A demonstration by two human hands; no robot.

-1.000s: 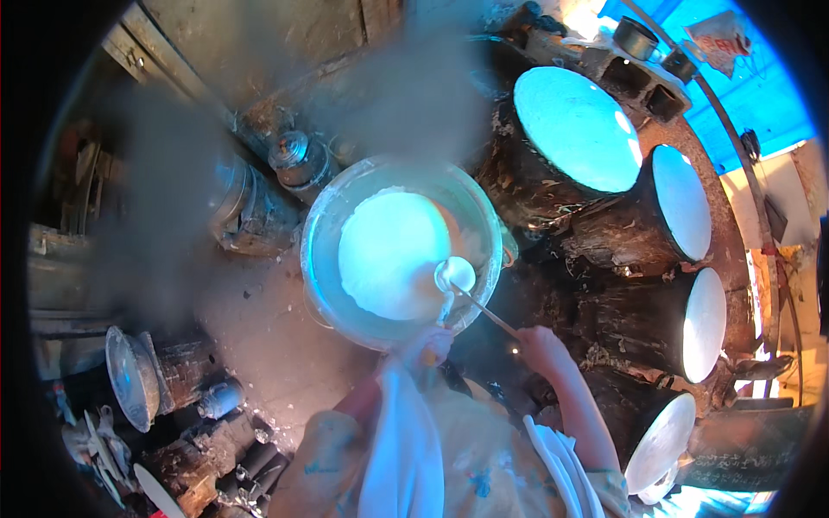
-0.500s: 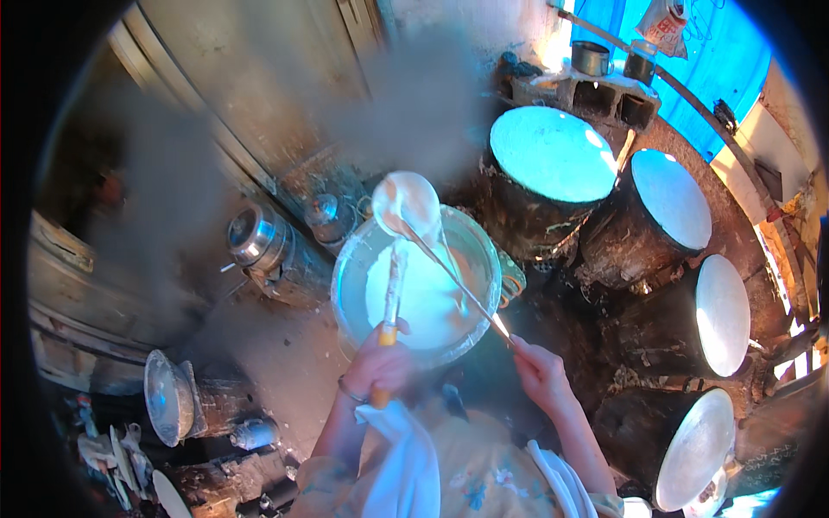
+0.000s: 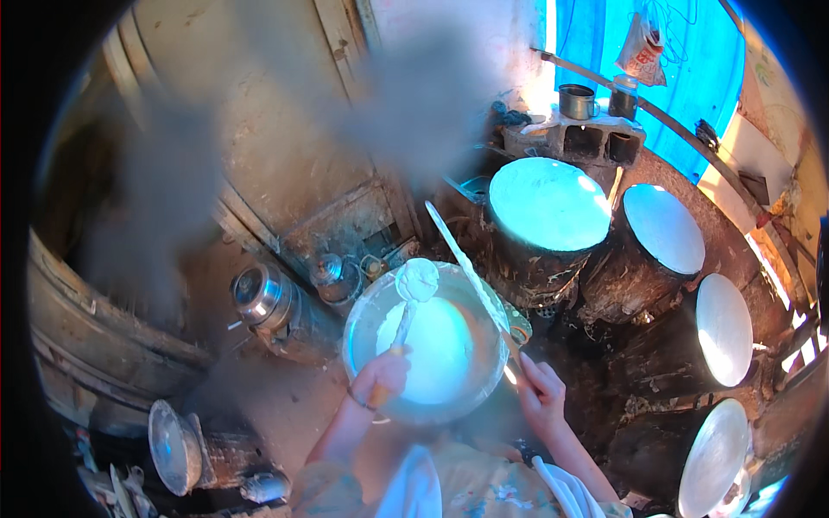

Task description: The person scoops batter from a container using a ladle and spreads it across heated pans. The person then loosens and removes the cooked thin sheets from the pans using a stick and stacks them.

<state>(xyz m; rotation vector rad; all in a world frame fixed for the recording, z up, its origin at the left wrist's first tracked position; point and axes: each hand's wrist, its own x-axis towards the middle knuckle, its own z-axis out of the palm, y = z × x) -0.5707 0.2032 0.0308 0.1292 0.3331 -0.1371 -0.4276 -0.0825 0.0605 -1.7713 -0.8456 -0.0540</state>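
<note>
My left hand (image 3: 384,378) is closed around the handle of a ladle (image 3: 417,281), whose round head is coated in thick white batter and sits over the tub. In my right hand (image 3: 541,393) is a long flat stick (image 3: 469,269), smeared white along its upper part and brown near the grip. It slants up to the left past the tub's right rim, apart from the ladle. Below both tools stands a round pale tub (image 3: 352,332) holding smooth white batter (image 3: 436,358). A bracelet circles my left wrist.
Several blackened drum-like stoves with round pale tops, such as the griddle (image 3: 553,205), curve along the right. A metal canister (image 3: 268,298) and a kettle (image 3: 335,278) stand left of the tub. Behind, a metal mug (image 3: 577,102) rests on a hollow block (image 3: 596,142).
The ladle has come down and away from the stick, which overlapped its head earlier. The stick has swung more upright, and the view has tilted up slightly.
</note>
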